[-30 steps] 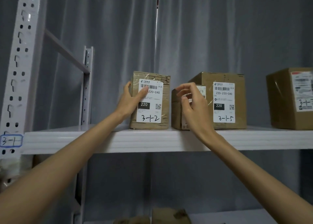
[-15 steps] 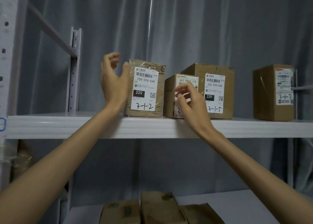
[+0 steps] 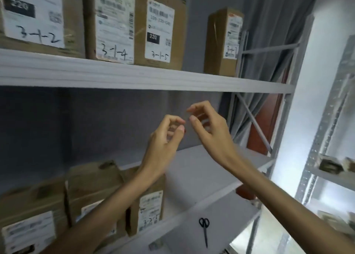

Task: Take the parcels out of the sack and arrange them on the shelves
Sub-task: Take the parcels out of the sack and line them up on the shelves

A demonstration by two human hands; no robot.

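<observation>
Both hands hung empty in front of the rack, between the two shelf levels: the left hand point(image 3: 163, 138) and the right hand point(image 3: 209, 130) were loosely curled, fingertips nearly meeting, gripping nothing. The parcels stood upright along the upper shelf point(image 3: 134, 77), labels facing out, parcel 3-1-2 point(image 3: 34, 13) just beside parcel 3-1-4 point(image 3: 111, 25) and parcel 3-1-5 point(image 3: 161, 28), with a fourth box point(image 3: 222, 42) apart to the right. More boxes sat on the lower shelf point(image 3: 201, 173). The sack was not in view. The next fetch would likely go best by taking one parcel in both hands and setting it label-out in a gap.
</observation>
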